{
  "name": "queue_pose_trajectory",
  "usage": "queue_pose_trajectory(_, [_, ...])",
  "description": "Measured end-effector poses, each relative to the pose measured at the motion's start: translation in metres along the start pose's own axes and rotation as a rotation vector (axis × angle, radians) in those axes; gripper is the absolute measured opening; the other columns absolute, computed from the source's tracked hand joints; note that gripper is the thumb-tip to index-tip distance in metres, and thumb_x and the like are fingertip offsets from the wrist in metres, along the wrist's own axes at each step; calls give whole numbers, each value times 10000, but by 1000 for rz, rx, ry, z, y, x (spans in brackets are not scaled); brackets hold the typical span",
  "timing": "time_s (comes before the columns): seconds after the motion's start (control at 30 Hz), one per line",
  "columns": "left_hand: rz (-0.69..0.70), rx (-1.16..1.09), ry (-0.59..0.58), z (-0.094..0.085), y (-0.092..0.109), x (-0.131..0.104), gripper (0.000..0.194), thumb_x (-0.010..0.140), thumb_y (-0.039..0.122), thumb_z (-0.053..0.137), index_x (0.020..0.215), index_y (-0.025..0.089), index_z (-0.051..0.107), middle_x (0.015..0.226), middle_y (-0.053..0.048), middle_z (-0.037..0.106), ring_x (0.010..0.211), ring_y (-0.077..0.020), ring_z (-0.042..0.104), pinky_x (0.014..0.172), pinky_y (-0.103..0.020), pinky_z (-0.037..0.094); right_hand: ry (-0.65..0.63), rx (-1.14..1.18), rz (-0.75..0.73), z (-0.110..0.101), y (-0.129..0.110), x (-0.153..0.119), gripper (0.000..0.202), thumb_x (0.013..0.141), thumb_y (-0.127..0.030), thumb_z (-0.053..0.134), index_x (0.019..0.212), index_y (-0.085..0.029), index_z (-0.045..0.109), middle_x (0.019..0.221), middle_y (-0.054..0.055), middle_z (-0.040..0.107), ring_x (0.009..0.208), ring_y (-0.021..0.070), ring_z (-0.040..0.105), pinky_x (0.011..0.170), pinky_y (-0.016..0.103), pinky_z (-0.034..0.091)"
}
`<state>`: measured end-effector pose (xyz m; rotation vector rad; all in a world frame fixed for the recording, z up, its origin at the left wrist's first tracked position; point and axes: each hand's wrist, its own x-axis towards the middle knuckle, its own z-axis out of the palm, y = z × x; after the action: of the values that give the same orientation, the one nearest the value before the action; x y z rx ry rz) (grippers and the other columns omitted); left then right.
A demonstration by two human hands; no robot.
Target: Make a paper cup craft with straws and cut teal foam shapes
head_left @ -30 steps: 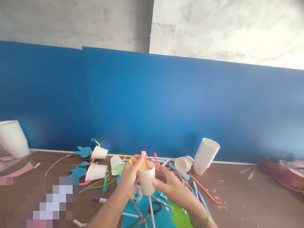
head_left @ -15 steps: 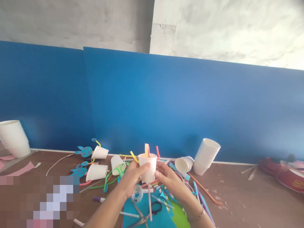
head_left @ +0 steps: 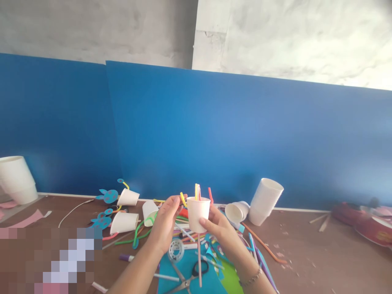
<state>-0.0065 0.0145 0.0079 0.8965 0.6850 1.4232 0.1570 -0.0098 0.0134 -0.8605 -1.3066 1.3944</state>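
Observation:
My right hand (head_left: pixel 222 224) grips a white paper cup (head_left: pixel 197 216) upright, its thumb on the front and its fingers around the right side. Yellow, red and pale straws (head_left: pixel 197 192) rise from the cup's mouth. A bent yellow straw (head_left: pixel 183 199) sticks out on the left side and a bent red straw (head_left: pixel 210 194) on the right. A pinkish straw (head_left: pixel 199 261) hangs down from the base. Just left of the cup is my left hand (head_left: pixel 167 218), off the cup wall with its fingers apart, close to the bent yellow straw.
Scissors (head_left: pixel 185 282), a tape roll (head_left: pixel 176 250) and loose straws lie on blue paper (head_left: pixel 167 265) below. Lying cups with blue cut-outs (head_left: pixel 109 196) are at left. Stacked cups (head_left: pixel 266 202) lean near the blue partition (head_left: pixel 214 134); another stack (head_left: pixel 16 179) stands far left.
The cup has moved slightly right in my right hand. My left hand has let go of the cup's side and now sits apart from it, higher and to the left.

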Motion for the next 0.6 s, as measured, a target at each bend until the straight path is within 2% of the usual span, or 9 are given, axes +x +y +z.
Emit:
queue_pose_trajectory(0.13, [-29, 28, 22, 1, 3, 0, 336, 724, 502, 693, 772, 170, 673, 1078, -67, 668, 962, -219, 575, 828, -299, 414, -58, -5, 10, 3, -1, -2, 505, 763, -415, 711, 1196, -189, 579, 1170, 111, 658, 1096, 290, 595, 905, 417, 485])
queue_pose_trajectory(0.2, [-74, 14, -1, 0, 6, 0, 319, 712, 476, 706, 705, 162, 655, 1008, -65, 679, 893, -205, 583, 781, -286, 419, -115, 8, 16, 4, -1, -3, 506, 768, -396, 712, 1208, -192, 569, 1169, 106, 657, 1100, 287, 591, 912, 416, 478])
queue_pose_trajectory(0.3, [-208, -3, -93, -7, 11, 1, 240, 706, 393, 706, 730, 157, 674, 831, -57, 681, 803, -200, 592, 726, -282, 418, -189, -1, 29, 4, 0, -5, 531, 749, -385, 735, 1218, -203, 562, 1172, 101, 654, 1101, 286, 590, 913, 415, 470])
queue_pose_trajectory(0.4, [-368, 18, -175, -15, 13, 4, 214, 720, 354, 663, 781, 150, 693, 751, -52, 666, 725, -191, 588, 683, -284, 416, -197, -59, 65, 3, 6, -5, 566, 724, -393, 758, 1218, -204, 557, 1107, 100, 681, 1018, 285, 629, 874, 427, 485])
queue_pose_trajectory(0.43, [-382, 31, -174, -16, 13, 5, 219, 723, 358, 659, 784, 150, 692, 762, -55, 668, 727, -191, 589, 676, -281, 417, -187, -72, 75, 4, 8, -5, 565, 723, -393, 759, 1214, -202, 556, 1090, 101, 687, 995, 282, 638, 866, 428, 489])
queue_pose_trajectory(0.5, [-324, 50, -107, -16, 13, 5, 236, 721, 384, 684, 804, 163, 680, 839, -61, 674, 787, -194, 599, 678, -268, 423, -152, -61, 77, 5, 11, -3, 558, 725, -394, 758, 1205, -196, 555, 1091, 105, 687, 997, 283, 639, 864, 425, 492])
queue_pose_trajectory(0.57, [-250, 24, -32, -14, 12, 4, 335, 726, 460, 697, 933, 199, 661, 965, -65, 670, 887, -201, 605, 707, -265, 436, -97, -14, 69, 8, 13, -2, 555, 728, -412, 750, 1197, -188, 554, 1099, 112, 683, 1019, 291, 633, 861, 421, 497])
queue_pose_trajectory(0.6, [-255, -1, -26, -12, 11, 3, 431, 724, 523, 686, 1036, 230, 634, 1016, -65, 664, 923, -208, 607, 721, -274, 443, -69, 11, 65, 10, 13, -1, 564, 726, -424, 747, 1198, -184, 551, 1096, 116, 683, 1026, 295, 630, 859, 420, 500])
